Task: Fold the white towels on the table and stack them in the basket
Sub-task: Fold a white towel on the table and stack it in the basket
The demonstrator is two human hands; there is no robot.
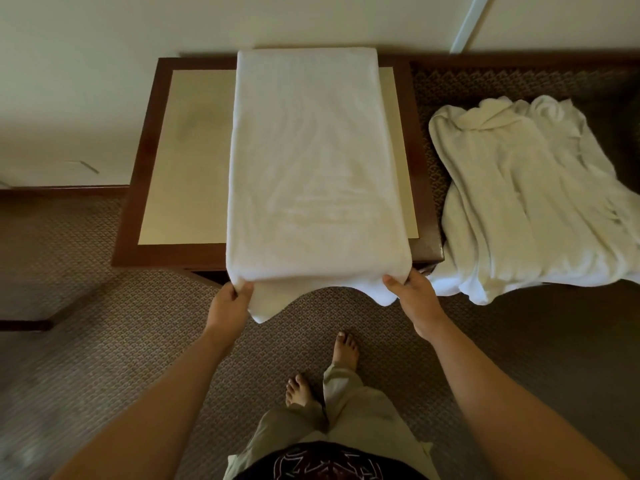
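Folding step: towel lies lengthwise on the table. Left hand and right hand pinch its overhanging near corners, apart. Next, probably carry these to the far edge.

The scene is viewed from a single head-worn camera, aimed forward and steeply down. The table is seen close, at 12 o'clock; the person's own feet are caught at 6 o'clock (a wide-angle lens, edges bowed). No second view is given.
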